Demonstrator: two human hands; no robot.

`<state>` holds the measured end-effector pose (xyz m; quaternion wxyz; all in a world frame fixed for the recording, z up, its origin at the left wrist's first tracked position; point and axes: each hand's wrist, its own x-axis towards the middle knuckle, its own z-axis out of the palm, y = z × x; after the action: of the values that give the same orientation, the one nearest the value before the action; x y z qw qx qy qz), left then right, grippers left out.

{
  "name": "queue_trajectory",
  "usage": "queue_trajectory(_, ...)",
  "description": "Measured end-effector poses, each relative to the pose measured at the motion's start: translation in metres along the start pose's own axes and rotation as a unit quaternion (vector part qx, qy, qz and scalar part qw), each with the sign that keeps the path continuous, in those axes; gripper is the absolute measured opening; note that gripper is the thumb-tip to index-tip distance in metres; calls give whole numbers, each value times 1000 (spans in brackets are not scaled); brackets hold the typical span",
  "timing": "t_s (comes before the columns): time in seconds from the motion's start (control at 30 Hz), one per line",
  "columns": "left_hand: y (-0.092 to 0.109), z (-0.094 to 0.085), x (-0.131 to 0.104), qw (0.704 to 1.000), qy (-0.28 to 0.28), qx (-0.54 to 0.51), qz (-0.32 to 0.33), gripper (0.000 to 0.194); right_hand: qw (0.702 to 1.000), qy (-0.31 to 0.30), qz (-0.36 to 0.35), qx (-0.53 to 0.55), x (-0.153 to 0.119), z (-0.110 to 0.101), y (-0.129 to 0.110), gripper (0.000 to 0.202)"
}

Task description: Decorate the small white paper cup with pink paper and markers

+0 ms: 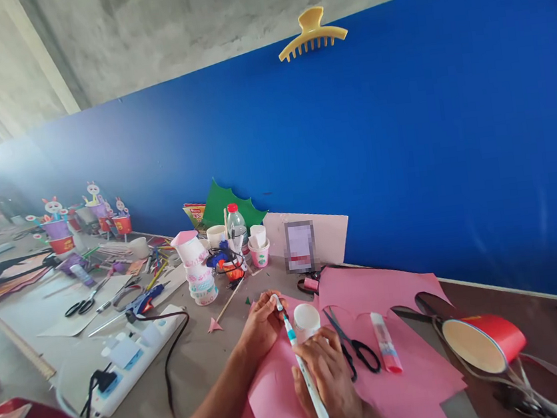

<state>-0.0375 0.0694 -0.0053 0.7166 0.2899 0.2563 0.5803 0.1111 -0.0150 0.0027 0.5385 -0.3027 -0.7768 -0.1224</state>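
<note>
My right hand (pixel 325 375) is closed around a white marker (pixel 309 383) with a teal band near its tip. Its tip points up and away from me, toward my left hand (pixel 265 321). The fingers of that hand pinch a small white marker cap (pixel 278 301) just beyond the tip; whether cap and marker touch is hard to tell. A white paper cup (pixel 306 320) stands just past my right fingers on pink paper (pixel 280 397). To the right of my right hand lie black scissors (pixel 357 347) and a glue stick (pixel 386 344) with a pink base.
On the left are a white power strip (pixel 139 359) with cords, a blue glue gun (pixel 143 303) and more scissors (pixel 82 304). Stacked paper cups (pixel 198 272) and a bottle (pixel 236 227) stand behind. A red cup (pixel 489 342) lies tipped at right. A blue partition (pixel 403 154) rises behind.
</note>
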Motion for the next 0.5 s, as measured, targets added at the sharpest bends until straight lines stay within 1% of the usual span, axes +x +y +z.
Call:
queue_trajectory(0.1,1,1,-1,1000,-2,-3,-6,33,999,-34,11,9,2,-2,0,34)
queue_trajectory(0.2,1,2,-3,1000,-8,-2,-14,33,998,-50,18,14,4,-7,3,32)
queue_trajectory(0.37,-1,2,-1,1000,-9,-1,-7,34,998,-59,16,23,4,-6,4,31)
queue_trajectory(0.5,-1,2,0,1000,-10,2,-6,35,997,-58,34,23,5,-4,2,30)
